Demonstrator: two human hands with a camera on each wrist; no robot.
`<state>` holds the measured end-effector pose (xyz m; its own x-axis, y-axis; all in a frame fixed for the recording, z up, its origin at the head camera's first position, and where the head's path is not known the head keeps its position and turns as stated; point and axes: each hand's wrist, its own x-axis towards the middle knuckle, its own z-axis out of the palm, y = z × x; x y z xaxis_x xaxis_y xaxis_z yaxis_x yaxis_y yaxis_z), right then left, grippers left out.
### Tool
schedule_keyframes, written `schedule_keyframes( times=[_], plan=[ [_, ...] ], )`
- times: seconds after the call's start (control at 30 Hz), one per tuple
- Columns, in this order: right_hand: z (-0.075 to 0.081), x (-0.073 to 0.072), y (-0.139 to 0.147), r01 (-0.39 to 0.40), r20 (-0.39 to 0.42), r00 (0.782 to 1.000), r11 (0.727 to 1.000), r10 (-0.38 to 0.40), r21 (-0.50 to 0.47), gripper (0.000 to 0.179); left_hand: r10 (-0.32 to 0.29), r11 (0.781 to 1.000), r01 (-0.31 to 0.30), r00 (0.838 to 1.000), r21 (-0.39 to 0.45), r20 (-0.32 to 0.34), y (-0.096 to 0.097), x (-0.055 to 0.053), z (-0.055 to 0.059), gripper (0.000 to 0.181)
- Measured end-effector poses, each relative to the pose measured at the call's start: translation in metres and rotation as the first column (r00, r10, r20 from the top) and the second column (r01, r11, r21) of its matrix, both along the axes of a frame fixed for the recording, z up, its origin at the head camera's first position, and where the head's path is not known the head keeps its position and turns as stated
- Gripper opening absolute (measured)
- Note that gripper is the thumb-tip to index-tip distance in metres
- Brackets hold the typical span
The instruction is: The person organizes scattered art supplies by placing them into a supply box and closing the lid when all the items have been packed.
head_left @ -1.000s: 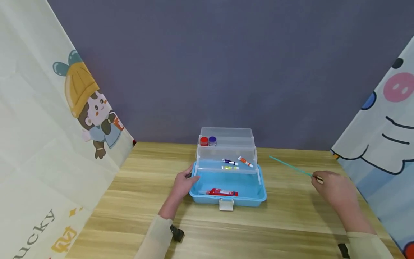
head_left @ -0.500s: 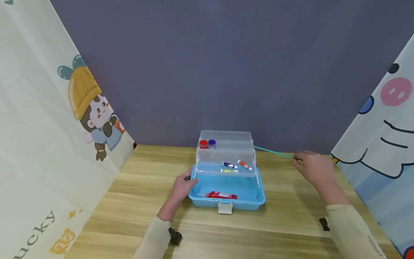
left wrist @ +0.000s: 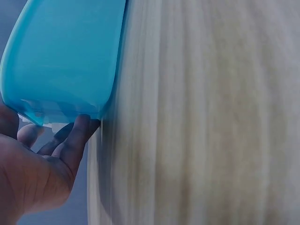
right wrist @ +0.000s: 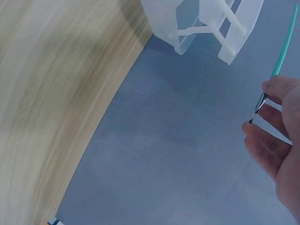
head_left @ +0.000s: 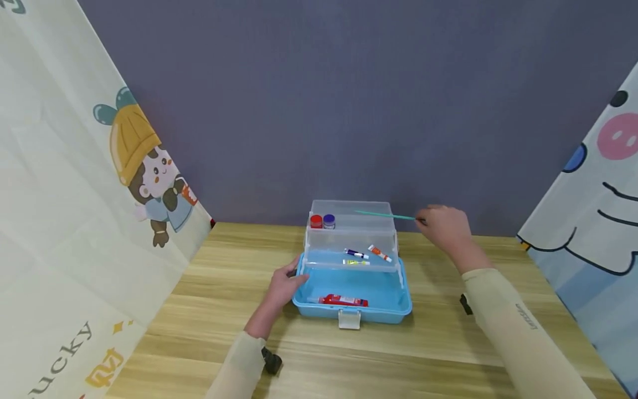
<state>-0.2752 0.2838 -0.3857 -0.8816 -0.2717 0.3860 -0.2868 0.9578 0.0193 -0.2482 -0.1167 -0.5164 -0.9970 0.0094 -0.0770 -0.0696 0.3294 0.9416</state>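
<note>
A slim paintbrush (head_left: 386, 215) with a turquoise handle is pinched near its bristle end by my right hand (head_left: 446, 228). Its handle points left, over the topmost clear tray (head_left: 356, 207) of a blue storage box (head_left: 359, 285). In the right wrist view, the metal ferrule (right wrist: 261, 101) and dark tip show by the fingers. My left hand (head_left: 283, 287) grips the box's left side, thumb over the rim and fingers outside. Below the upper trays, a red tube (head_left: 345, 300) lies in the box bottom. Small paint tubes, purple (head_left: 356, 254), yellow (head_left: 356, 262) and orange (head_left: 380, 253), lie in the lower clear tray.
Two small jars, red-lidded (head_left: 316, 221) and purple-lidded (head_left: 329, 221), stand at the left of an upper tray. A white latch (head_left: 349, 320) hangs at the box front. The wooden table (head_left: 399, 360) meets a dark grey backdrop (head_left: 349, 100); printed curtains flank both sides.
My right hand has moved left and away from me, up and toward the box, bringing the paintbrush over the top tray. The left hand stays on the box's side.
</note>
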Motion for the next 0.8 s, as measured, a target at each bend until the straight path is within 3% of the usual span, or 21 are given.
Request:
schedule_keyframes(
  times=[0.27, 0.43, 0.8],
  plan=[
    [0.008, -0.033, -0.027, -0.029, 0.026, 0.999, 0.999, 0.028, 0.03, 0.011, -0.008, 1.0, 0.008, 1.0, -0.011, -0.024, -0.001, -0.001, 0.006, 0.058],
    [0.01, -0.046, -0.041, -0.043, 0.076, 0.996, 0.998, 0.04, 0.034, 0.014, 0.001, 1.0, -0.001, 1.0, 0.0, -0.028, -0.001, 0.003, 0.005, 0.058],
    [0.017, -0.072, -0.075, -0.018, 0.188, 0.982, 1.0, 0.013, 0.025, 0.016, -0.006, 1.0, 0.006, 0.999, 0.008, -0.039, -0.001, 0.0, 0.0, 0.058]
  ],
)
